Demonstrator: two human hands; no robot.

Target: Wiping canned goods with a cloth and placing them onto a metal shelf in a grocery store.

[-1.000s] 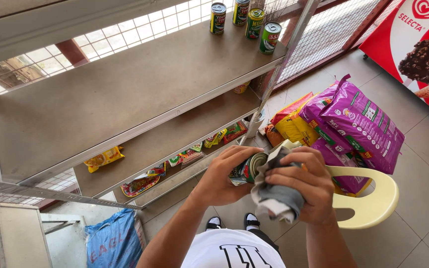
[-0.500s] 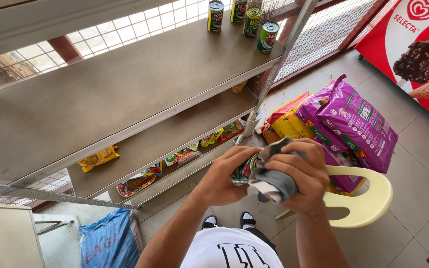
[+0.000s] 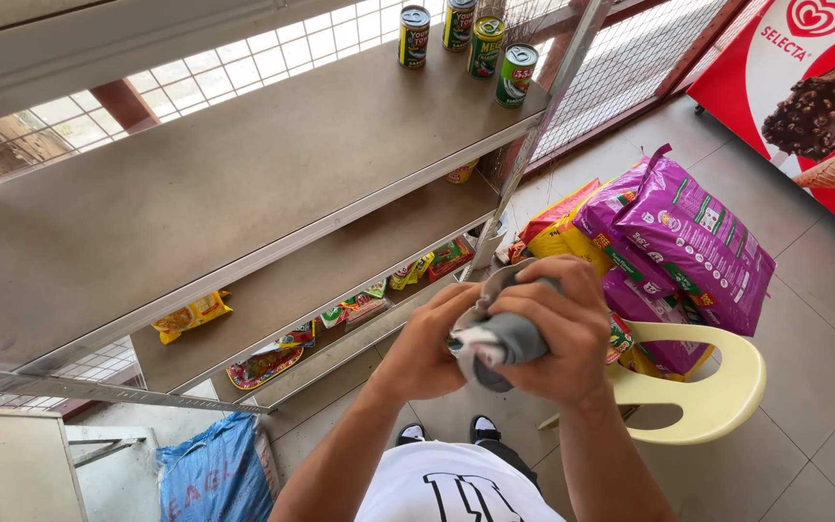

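My two hands meet in front of my chest, over the floor beside a metal shelf unit (image 3: pixel 244 193). My right hand (image 3: pixel 558 329) is closed over a grey cloth (image 3: pixel 509 338) wrapped around a small can. My left hand (image 3: pixel 427 353) grips the can's other end from the left. The cloth and my fingers hide almost all of the can; only a pale patch (image 3: pixel 466 340) shows between the hands. Several cans (image 3: pixel 466 39) stand at the far right end of the top shelf.
Snack packets (image 3: pixel 273 362) lie on the lower shelves. A yellow plastic chair (image 3: pixel 717 387) to my right carries purple bags (image 3: pixel 688 232) and yellow packs. A red ice-cream freezer (image 3: pixel 814 87) stands at the far right. A blue sack (image 3: pixel 210 474) sits on the floor at the lower left.
The green can that showed between my hands is now covered by the cloth. My right hand has turned over it, and both hands have shifted slightly.
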